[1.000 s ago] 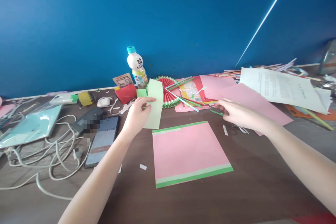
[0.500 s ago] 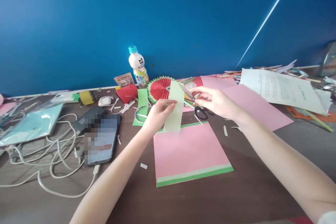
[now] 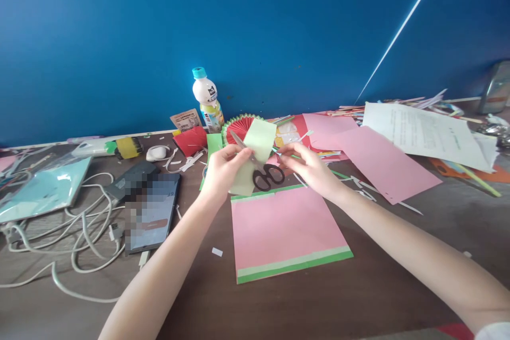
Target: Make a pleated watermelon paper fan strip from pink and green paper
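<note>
My left hand [image 3: 222, 170] is closed on a pale green paper strip [image 3: 260, 141], holding it upright above the table. Black-handled scissors [image 3: 269, 176] lie across the front of the strip, blades pointing up and left. My right hand [image 3: 308, 166] is just right of the handles, its fingers curled onto them. Directly below both hands a pink sheet with green bands along two edges [image 3: 285, 228] lies flat on the brown table [image 3: 382, 276].
A drink bottle [image 3: 207, 98] and a red pleated paper fan [image 3: 239, 128] stand near the blue wall. A phone [image 3: 151, 212], white cables [image 3: 79, 234] and a teal pouch [image 3: 43, 191] lie at left. Pink sheets [image 3: 378, 162], a printed page [image 3: 422, 133] and paper strips lie at right.
My right hand picked up the scissors from the right and brought them to the strip; they now lie against it. My left hand moved the strip right, then slightly back and lower.
</note>
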`<state>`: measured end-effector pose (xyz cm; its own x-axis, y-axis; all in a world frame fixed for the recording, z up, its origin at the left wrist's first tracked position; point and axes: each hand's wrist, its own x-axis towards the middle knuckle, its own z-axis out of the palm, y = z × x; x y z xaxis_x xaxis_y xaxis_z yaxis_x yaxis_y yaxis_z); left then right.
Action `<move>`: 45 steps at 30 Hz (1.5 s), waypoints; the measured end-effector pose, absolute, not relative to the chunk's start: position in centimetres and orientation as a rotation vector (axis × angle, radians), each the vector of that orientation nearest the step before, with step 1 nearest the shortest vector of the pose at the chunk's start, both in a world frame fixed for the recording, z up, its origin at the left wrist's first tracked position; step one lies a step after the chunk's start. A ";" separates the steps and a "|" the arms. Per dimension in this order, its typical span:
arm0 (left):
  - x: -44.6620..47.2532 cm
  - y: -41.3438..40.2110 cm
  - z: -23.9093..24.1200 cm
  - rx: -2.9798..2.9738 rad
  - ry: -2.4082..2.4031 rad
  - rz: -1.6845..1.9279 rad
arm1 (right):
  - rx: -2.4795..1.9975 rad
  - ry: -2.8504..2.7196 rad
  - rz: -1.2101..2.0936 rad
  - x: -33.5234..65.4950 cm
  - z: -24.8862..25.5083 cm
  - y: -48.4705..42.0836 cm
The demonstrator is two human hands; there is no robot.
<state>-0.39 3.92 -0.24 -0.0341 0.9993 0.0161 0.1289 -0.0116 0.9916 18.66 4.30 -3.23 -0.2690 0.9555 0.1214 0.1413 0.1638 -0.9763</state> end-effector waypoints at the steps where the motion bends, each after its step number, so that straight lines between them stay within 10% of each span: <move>1: -0.8 4.1 -0.1 1.288 1.329 1.204 | -1.112 -1.519 1.268 19.3 -3.9 4.4; 16: -1.5 4.2 0.1 1.273 1.324 1.154 | -1.645 -1.418 0.709 30.2 -6.3 4.4; 23: -1.8 4.3 0.1 1.303 1.343 1.170 | -1.570 -1.789 1.581 29.7 -4.9 2.5; 28: -2.4 4.4 -0.1 1.314 1.332 1.196 | -1.861 -1.894 0.490 30.8 -6.5 3.6; 35: -3.4 4.7 0.3 1.246 1.295 1.283 | -1.562 -2.262 -0.228 28.7 -8.5 2.7; 45: -4.4 4.8 1.0 1.201 1.291 1.354 | -1.618 -2.227 -0.369 27.1 -8.8 2.2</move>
<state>-4.41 4.77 1.05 -0.1377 0.9882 0.0674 0.0201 -0.0653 0.9977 27.12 2.20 -8.80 -0.2780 0.8562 0.4355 0.9509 0.3094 -0.0014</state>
